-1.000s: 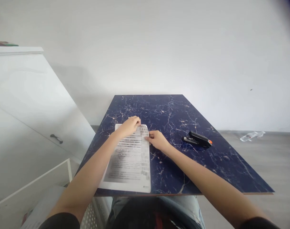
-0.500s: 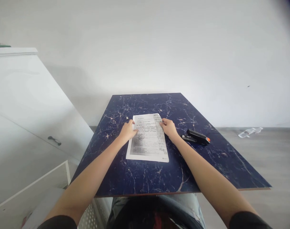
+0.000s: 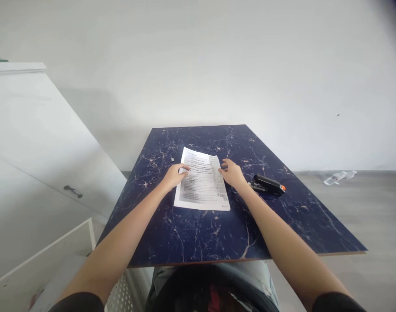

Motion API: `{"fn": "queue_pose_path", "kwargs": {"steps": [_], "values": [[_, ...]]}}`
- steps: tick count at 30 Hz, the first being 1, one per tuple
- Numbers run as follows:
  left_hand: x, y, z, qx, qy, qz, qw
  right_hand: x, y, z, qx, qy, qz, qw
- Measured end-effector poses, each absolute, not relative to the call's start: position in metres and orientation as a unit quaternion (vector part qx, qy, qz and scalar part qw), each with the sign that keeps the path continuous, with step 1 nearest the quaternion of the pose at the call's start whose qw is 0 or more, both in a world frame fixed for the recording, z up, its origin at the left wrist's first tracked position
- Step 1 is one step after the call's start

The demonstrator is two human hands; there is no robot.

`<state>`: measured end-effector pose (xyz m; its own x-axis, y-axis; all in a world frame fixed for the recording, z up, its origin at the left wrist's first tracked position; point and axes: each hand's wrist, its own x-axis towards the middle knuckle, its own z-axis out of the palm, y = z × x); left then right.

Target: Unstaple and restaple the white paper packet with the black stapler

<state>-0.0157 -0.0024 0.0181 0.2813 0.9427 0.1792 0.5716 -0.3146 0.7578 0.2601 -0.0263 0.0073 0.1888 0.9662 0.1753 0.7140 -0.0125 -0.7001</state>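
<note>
Printed white paper (image 3: 201, 186), one sheet or several, is at the middle of the dark blue marbled table (image 3: 201, 242). My left hand (image 3: 176, 175) is at its left edge, with thumb and fingers over the margin. At the right edge is my right hand (image 3: 232, 173), its thumb touching the paper and its fingers apart and curved. A black stapler (image 3: 269, 184) with an orange end lies right of my right hand. Beyond my left hand sits a tiny pale block (image 3: 172, 159).
A white cabinet (image 3: 38, 130) with a dark handle stands on the left, above a white-framed item. Crumpled clear plastic (image 3: 339, 177) lies on the floor at the right. A pale wall rises behind the table.
The paper's near edge has moved away from me, and its top left corner now sits higher. My right fingers have come off the paper's edge and spread.
</note>
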Motion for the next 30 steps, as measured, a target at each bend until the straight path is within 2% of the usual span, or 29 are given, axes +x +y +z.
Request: {"fn": "queue_pose_path", "kwargs": {"steps": [3,6,9,13,17,21,30], "values": [[-0.017,0.0,0.01,0.738,0.501,0.338,0.3,0.26,-0.064,0.037,-0.658,-0.681,0.091,0.309],[-0.016,0.0,0.007,0.75,0.481,0.348,0.292,0.28,-0.094,0.064,-0.615,-0.717,0.016,0.328],[-0.013,0.001,0.006,0.76,0.466,0.364,0.271,0.323,-0.103,0.073,-0.646,-0.702,-0.052,0.293],[-0.011,0.002,0.006,0.758,0.442,0.404,0.259,0.37,-0.103,0.055,-0.693,-0.691,-0.029,0.203],[-0.014,0.005,0.007,0.754,0.423,0.441,0.241,0.374,-0.106,0.033,-0.765,-0.622,0.008,0.168],[-0.017,0.006,0.008,0.743,0.405,0.472,0.247,0.357,-0.105,0.026,-0.786,-0.593,0.003,0.176],[-0.011,0.001,0.011,0.689,0.359,0.541,0.321,0.295,-0.096,0.03,-0.719,-0.657,0.03,0.226]]}}
